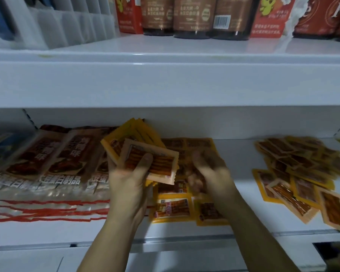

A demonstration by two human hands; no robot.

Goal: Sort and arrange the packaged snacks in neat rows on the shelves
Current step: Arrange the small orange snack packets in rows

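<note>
**Snack packets on the lower shelf**

A fanned stack of yellow packets (pixel 139 152) is held above the shelf (pixel 185 232). More yellow packets (pixel 173 209) lie flat beneath it. A loose, jumbled pile (pixel 300 173) sits to the right; overlapping brown packets (pixel 47 160) lie at left.

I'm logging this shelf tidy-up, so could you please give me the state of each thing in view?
Left hand: grips a fanned stack of yellow packets.
Right hand: blurred, over the flat yellow packets; grip unclear.
Loose pile: scattered, unsorted, at right.
Long red-brown packs: overlapping row, at left.
Brown bottles: upright, upper shelf.
</note>
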